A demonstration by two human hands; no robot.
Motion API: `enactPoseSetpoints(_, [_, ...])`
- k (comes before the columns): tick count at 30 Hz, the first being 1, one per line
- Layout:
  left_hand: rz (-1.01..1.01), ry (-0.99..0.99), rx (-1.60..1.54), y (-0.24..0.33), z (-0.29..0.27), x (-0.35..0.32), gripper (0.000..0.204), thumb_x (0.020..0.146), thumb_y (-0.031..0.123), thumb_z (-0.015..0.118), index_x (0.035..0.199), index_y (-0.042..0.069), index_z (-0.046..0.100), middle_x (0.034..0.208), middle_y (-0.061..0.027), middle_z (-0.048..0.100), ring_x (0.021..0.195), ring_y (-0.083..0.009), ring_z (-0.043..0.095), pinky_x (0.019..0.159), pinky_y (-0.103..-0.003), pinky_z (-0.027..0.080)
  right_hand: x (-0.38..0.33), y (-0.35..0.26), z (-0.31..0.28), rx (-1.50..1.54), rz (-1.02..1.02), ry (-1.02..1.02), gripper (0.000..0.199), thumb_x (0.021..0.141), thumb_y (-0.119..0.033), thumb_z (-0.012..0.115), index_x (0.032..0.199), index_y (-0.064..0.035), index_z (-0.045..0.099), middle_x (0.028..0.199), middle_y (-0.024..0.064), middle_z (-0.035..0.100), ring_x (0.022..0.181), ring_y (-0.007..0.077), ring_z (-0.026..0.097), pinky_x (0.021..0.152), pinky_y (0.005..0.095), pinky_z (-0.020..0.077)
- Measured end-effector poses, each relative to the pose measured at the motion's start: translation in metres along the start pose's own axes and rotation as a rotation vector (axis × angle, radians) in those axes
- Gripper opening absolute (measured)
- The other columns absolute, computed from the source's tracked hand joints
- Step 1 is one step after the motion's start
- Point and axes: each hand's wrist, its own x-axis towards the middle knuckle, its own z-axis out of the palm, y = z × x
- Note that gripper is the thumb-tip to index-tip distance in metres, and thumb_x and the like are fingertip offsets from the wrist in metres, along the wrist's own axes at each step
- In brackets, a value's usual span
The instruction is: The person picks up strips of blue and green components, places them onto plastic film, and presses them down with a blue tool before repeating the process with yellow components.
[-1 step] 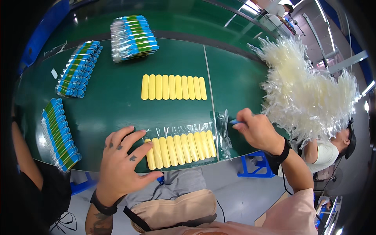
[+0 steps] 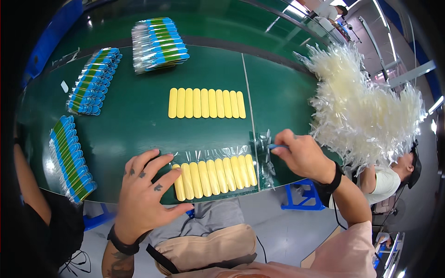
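Near the table's front edge lies a row of yellow round-ended strips (image 2: 215, 176) in a clear plastic film sleeve (image 2: 218, 152). My left hand (image 2: 146, 185) rests at the row's left end, its fingers spread and a fingertip on the first strip. To the right of the row, my right hand (image 2: 303, 155) is closed on a slim blue tool (image 2: 277, 146), whose end points left. Just below that end lie crumpled bits of clear film (image 2: 266, 167). A second row of yellow strips (image 2: 206, 103) lies farther back.
Bundles of blue-and-green strips in clear wrapping stand at the back (image 2: 160, 44), the far left (image 2: 92, 82) and the near left (image 2: 70, 157). A big heap of clear film pieces (image 2: 357, 102) fills the right side. Other people (image 2: 394, 176) are at the right and left.
My right hand has shifted slightly left, and more of the slim blue tool shows. The left hand stays where it was on the row.
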Motion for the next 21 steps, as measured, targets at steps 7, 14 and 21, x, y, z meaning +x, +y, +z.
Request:
enactPoseSetpoints(7, [-0.004,0.164,-0.056,-0.008,0.005,-0.011,0.05,0.062,0.031,0.087,0.102,0.007,0.069,0.116,-0.0068,0.065,0.113,-0.0323,0.057,0.093,-0.049,0.046,0.06,-0.022,0.017,-0.088,-0.302,-0.308,0.02,0.091,-0.023,0.068,0.092,-0.0073,0.056,0.059,0.0107,0.059,0.054,0.0334,0.062,0.05,0.0438,0.0487])
enactPoseSetpoints(14, [-0.074,0.358,-0.282,-0.019,0.009,-0.015,0.03,0.066,0.022,0.084,0.086,0.006,0.069,0.089,-0.0065,0.067,0.074,-0.0268,0.059,0.067,-0.036,0.048,0.142,-0.103,0.056,-0.036,-0.548,-0.357,0.015,0.082,-0.014,0.062,0.093,-0.0039,0.062,0.055,0.0141,0.06,0.056,0.0337,0.067,0.051,0.0453,0.0518])
enactPoseSetpoints(21, [0.0,0.269,-0.268,-0.013,0.001,-0.01,0.039,0.064,0.032,0.088,0.087,0.006,0.069,0.09,-0.0062,0.067,0.068,-0.025,0.058,0.064,-0.036,0.044,0.109,-0.059,0.033,-0.09,-0.494,-0.381,0.016,0.085,-0.021,0.067,0.091,-0.0085,0.06,0.055,0.0124,0.056,0.054,0.0343,0.062,0.05,0.0477,0.0485])
